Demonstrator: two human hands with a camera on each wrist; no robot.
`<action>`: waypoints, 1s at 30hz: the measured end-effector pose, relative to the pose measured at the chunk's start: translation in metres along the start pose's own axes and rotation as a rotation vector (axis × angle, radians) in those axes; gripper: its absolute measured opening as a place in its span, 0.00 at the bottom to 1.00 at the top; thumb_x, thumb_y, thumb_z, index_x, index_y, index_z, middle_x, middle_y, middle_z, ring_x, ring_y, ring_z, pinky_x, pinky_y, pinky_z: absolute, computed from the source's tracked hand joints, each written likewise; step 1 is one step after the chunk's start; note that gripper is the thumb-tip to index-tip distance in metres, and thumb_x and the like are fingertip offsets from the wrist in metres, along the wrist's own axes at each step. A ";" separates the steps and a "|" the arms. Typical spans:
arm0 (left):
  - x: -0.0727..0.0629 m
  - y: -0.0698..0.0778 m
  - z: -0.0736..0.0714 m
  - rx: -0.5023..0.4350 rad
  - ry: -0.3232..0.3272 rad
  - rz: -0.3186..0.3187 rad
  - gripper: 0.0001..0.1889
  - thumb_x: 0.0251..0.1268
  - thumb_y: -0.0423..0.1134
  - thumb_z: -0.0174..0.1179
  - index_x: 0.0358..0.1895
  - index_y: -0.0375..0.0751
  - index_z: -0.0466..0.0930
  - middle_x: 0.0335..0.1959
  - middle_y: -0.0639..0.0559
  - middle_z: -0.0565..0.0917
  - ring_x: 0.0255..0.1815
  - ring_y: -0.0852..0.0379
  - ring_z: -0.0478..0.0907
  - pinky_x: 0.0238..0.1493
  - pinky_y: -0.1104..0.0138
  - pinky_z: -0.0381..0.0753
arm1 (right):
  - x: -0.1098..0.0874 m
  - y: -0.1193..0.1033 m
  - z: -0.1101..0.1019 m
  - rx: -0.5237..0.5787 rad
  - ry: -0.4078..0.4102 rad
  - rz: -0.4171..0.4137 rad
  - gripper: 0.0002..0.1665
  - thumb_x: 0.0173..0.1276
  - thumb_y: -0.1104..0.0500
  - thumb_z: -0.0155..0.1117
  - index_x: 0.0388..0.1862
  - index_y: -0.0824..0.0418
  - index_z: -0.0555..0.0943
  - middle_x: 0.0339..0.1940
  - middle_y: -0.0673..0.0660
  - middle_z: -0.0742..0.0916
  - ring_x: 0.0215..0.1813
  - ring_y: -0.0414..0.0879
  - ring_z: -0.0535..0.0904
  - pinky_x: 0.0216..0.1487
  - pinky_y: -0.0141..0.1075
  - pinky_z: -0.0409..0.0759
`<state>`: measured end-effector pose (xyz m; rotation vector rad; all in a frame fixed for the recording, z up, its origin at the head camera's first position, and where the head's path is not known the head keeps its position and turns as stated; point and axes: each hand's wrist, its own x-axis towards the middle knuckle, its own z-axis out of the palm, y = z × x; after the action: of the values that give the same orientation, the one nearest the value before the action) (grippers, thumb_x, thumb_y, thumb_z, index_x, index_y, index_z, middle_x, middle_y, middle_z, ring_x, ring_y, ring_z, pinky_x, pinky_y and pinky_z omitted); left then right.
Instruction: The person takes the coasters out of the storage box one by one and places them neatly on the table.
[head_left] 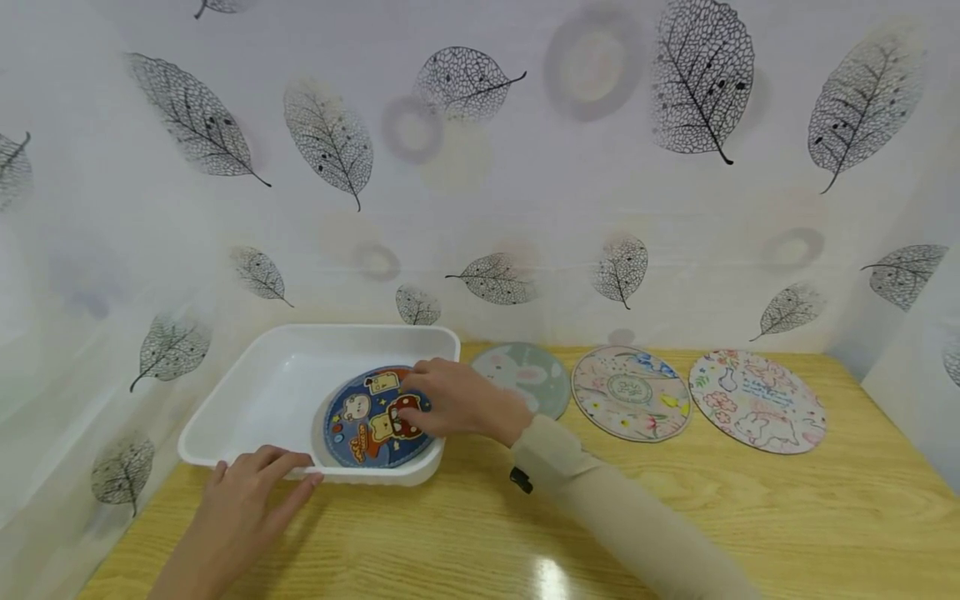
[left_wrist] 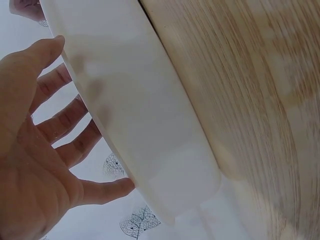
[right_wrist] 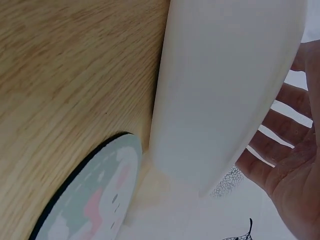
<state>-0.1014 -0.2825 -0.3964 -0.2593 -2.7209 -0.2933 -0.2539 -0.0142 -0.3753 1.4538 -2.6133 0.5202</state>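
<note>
A white plastic basin point(head_left: 255, 400) stands on the table at the left. My left hand point(head_left: 243, 500) holds its near rim, the thumb outside the wall; in the left wrist view several fingers reach behind the rim and show as shadows through the wall. Inside the basin, at its right end, a round blue mat point(head_left: 367, 429) with cartoon bear pictures faces up. Reaching over the right rim, my right hand point(head_left: 457, 404) pinches this mat at its right side, thumb on the face. From the right wrist, the basin wall point(right_wrist: 225, 85) hides the mat and fingertips.
Three more round mats lie in a row on the wooden table point(head_left: 675, 508): a grey-green rabbit one point(head_left: 543, 379) close to the basin, a floral one point(head_left: 630, 392), and a pink-and-white one point(head_left: 757, 400). A leaf-printed curtain point(head_left: 525, 192) hangs behind the table.
</note>
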 end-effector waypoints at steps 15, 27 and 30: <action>0.000 0.000 0.000 -0.005 -0.025 -0.009 0.12 0.62 0.49 0.72 0.44 0.51 0.88 0.42 0.52 0.86 0.45 0.40 0.83 0.45 0.39 0.73 | 0.021 0.001 0.010 -0.100 -0.122 0.102 0.21 0.73 0.44 0.62 0.58 0.53 0.85 0.48 0.51 0.89 0.43 0.41 0.83 0.39 0.33 0.81; 0.000 -0.001 -0.002 -0.001 -0.046 -0.021 0.11 0.62 0.50 0.72 0.44 0.52 0.87 0.43 0.52 0.86 0.45 0.40 0.83 0.46 0.36 0.73 | 0.036 -0.005 0.025 -0.264 -0.309 0.305 0.37 0.72 0.28 0.52 0.70 0.47 0.76 0.59 0.51 0.85 0.55 0.47 0.84 0.56 0.45 0.81; 0.001 -0.001 -0.002 0.001 -0.052 -0.022 0.11 0.62 0.50 0.72 0.44 0.52 0.87 0.43 0.51 0.86 0.45 0.40 0.83 0.46 0.37 0.73 | 0.038 -0.009 0.027 -0.307 -0.355 0.358 0.45 0.71 0.22 0.44 0.76 0.45 0.70 0.64 0.53 0.82 0.60 0.50 0.83 0.61 0.48 0.79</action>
<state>-0.1013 -0.2840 -0.3942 -0.2401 -2.7765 -0.2959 -0.2648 -0.0586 -0.3888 1.0690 -3.0731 -0.1323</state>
